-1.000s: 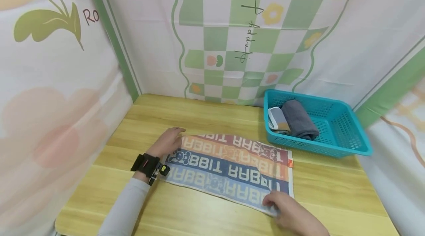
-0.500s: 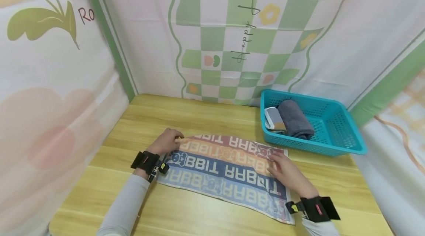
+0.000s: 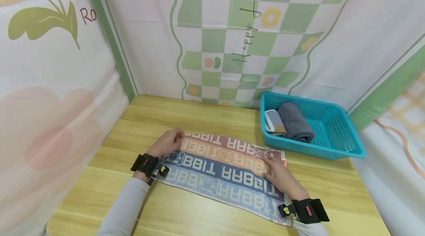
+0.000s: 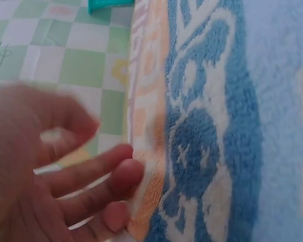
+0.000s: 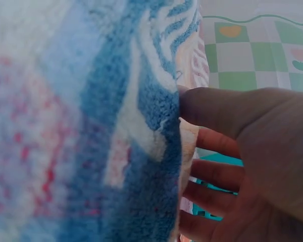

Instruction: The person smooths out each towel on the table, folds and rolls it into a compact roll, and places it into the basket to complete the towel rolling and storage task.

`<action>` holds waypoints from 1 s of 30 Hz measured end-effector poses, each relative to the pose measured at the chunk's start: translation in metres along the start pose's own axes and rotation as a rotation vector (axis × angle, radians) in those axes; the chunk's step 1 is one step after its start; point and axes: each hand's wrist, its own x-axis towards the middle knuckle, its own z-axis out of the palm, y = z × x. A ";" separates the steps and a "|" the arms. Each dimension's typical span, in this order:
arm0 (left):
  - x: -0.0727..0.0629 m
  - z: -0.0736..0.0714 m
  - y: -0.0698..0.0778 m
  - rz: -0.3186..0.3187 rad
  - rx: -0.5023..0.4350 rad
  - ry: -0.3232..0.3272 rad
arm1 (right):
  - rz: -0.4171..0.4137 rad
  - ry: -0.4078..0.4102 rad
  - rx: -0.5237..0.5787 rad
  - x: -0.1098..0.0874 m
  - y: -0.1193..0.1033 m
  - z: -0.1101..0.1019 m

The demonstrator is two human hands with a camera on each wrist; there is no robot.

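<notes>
A striped towel [image 3: 212, 169] with large white letters lies spread on the table, in bands of red, orange, dark blue and light blue. My left hand [image 3: 167, 143] is at its far left corner. In the left wrist view the left thumb [image 4: 73, 121] stands apart from the loosely bent fingers, which are at the towel's edge. My right hand [image 3: 280, 175] rests on the towel's right part with its fingers extended. The right wrist view shows the right thumb [image 5: 212, 108] against the cloth and the other fingers spread below it.
At the back right stands a teal plastic basket [image 3: 342, 127]. In its left part lie a rolled dark grey towel [image 3: 295, 121] and a smaller folded grey, white and orange cloth [image 3: 273, 121]. The wooden table [image 3: 159, 112] meets a patterned curtain [image 3: 149, 44] behind.
My right hand has moved from the near right corner up to the towel's right middle, and that corner now lies down. The left hand's fingers have come off the far left edge they pinched.
</notes>
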 end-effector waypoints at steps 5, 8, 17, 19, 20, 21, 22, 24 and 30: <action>0.006 0.000 -0.001 -0.073 0.121 0.015 | -0.009 0.029 0.038 -0.006 0.001 0.004; 0.009 -0.001 0.000 -0.071 0.200 0.019 | -0.008 0.039 0.057 -0.008 0.001 0.006; 0.011 -0.005 0.003 0.006 0.180 0.018 | 0.016 0.010 0.088 -0.008 0.006 0.000; 0.010 -0.006 0.004 -0.014 0.117 -0.010 | 0.017 0.007 0.084 -0.008 0.009 -0.002; 0.009 -0.007 0.005 -0.018 0.092 -0.012 | 0.017 0.006 0.086 -0.007 0.010 -0.004; 0.009 -0.007 0.004 -0.021 0.077 0.000 | 0.018 0.005 0.090 -0.006 0.011 -0.005; 0.009 -0.006 0.004 -0.024 0.076 0.026 | 0.019 0.001 0.091 -0.005 0.012 -0.006; 0.010 -0.004 0.002 -0.011 0.097 0.110 | 0.010 0.009 0.091 -0.002 0.014 -0.007; 0.014 0.000 -0.002 -0.036 0.161 0.259 | -0.001 0.024 0.093 0.004 0.013 -0.008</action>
